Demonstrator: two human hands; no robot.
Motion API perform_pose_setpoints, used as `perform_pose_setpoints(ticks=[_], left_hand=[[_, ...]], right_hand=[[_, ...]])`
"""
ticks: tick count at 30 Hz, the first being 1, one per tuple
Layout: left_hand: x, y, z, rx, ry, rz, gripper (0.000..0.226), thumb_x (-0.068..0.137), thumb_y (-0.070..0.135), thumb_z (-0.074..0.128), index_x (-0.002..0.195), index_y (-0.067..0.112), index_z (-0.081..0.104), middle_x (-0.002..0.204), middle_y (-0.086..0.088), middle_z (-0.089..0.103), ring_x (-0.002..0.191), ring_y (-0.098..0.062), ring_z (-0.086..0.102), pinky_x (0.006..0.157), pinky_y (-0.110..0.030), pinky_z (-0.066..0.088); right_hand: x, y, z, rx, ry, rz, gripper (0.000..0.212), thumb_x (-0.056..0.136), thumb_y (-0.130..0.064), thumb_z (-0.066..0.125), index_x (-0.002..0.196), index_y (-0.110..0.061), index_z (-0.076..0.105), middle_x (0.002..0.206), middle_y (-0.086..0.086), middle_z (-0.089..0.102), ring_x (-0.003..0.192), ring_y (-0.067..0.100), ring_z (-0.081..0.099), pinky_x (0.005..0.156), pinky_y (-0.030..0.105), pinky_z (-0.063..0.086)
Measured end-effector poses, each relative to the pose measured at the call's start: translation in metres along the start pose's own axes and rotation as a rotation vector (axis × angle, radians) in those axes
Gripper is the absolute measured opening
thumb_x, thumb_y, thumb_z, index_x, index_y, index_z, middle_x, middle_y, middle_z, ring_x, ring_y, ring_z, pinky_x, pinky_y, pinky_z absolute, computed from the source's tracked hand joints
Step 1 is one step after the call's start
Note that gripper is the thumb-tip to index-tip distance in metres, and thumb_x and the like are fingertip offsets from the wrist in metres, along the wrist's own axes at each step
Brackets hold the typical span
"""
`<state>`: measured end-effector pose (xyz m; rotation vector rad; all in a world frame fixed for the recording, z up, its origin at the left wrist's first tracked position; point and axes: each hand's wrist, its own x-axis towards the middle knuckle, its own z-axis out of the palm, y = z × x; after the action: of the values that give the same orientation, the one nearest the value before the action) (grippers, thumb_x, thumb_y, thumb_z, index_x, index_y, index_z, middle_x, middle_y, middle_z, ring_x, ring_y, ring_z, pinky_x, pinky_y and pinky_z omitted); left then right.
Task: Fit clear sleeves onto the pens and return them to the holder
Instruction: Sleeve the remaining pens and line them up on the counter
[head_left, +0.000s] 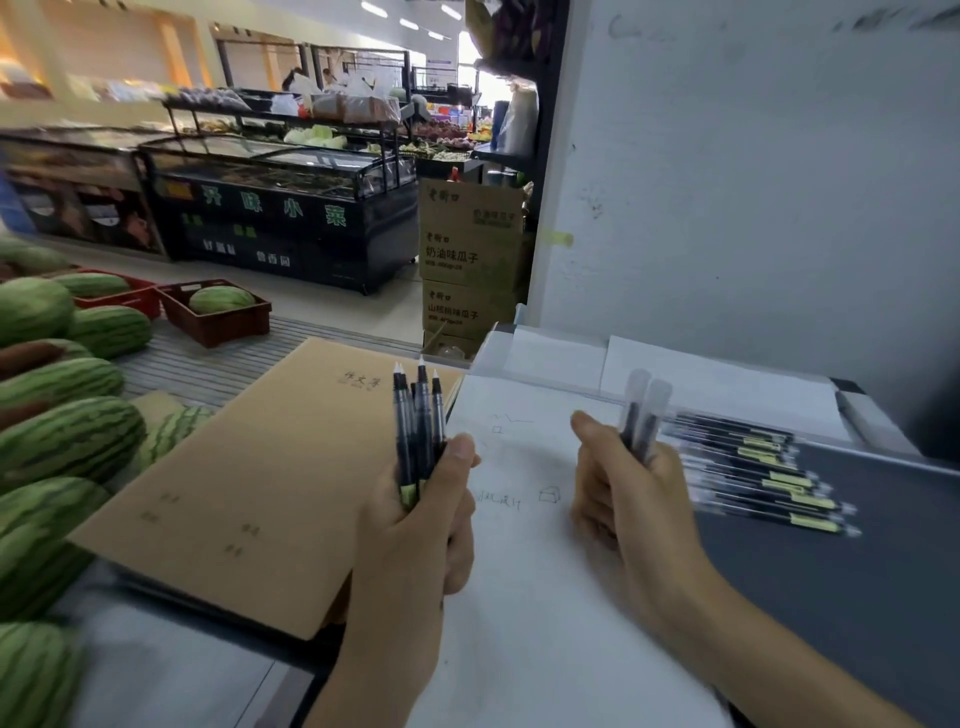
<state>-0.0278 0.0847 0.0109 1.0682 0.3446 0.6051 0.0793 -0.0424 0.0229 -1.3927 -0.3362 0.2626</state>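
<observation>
While gripping bare pens upright, tips up, in left hand | right hand curled round two sleeved pens, parallel, near | holder not in view

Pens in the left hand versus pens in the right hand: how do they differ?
1. The left-hand pens show bare white tips; the right-hand pens have clear sleeves over their tops.
2. The left-hand pens are a bundle of about four; the right-hand pens appear to be two.
Shared: dark barrels pointing up, gripped by the left hand and the right hand.
</observation>
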Motion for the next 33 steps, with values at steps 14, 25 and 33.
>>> perform_pose_setpoints(ticks=[14,25,33], left_hand=[[0.009,-0.002,-0.006,-0.107,-0.003,0.000,0.020,0.108,0.027,0.049,0.107,0.007,0.054,0.060,0.000,0.046,0.033,-0.009,0.025,0.038,-0.015,0.019],[0.009,-0.005,-0.007,-0.100,-0.002,0.030,0.021,0.109,0.026,0.049,0.099,0.008,0.056,0.065,-0.003,0.050,0.030,-0.008,0.023,0.035,-0.013,0.016],[0.012,-0.007,-0.008,-0.140,-0.051,0.048,0.028,0.103,0.026,0.050,0.110,-0.001,0.057,0.067,-0.005,0.054,0.026,-0.006,0.026,0.032,-0.012,0.018]], right_hand=[[0.022,-0.017,-0.004,-0.380,-0.100,0.022,0.026,0.102,-0.028,0.063,0.085,-0.022,0.082,0.052,-0.008,0.040,0.042,0.007,0.030,0.039,0.019,0.026],[0.068,-0.004,0.041,-0.791,-0.159,-0.036,0.019,0.080,-0.039,0.090,0.078,-0.022,0.081,0.067,-0.006,0.071,0.057,0.010,0.062,0.049,0.021,0.046],[0.067,0.000,0.028,-0.814,-0.191,-0.020,0.011,0.080,-0.023,0.089,0.075,-0.021,0.079,0.068,-0.004,0.075,0.055,0.006,0.068,0.049,0.019,0.050]])
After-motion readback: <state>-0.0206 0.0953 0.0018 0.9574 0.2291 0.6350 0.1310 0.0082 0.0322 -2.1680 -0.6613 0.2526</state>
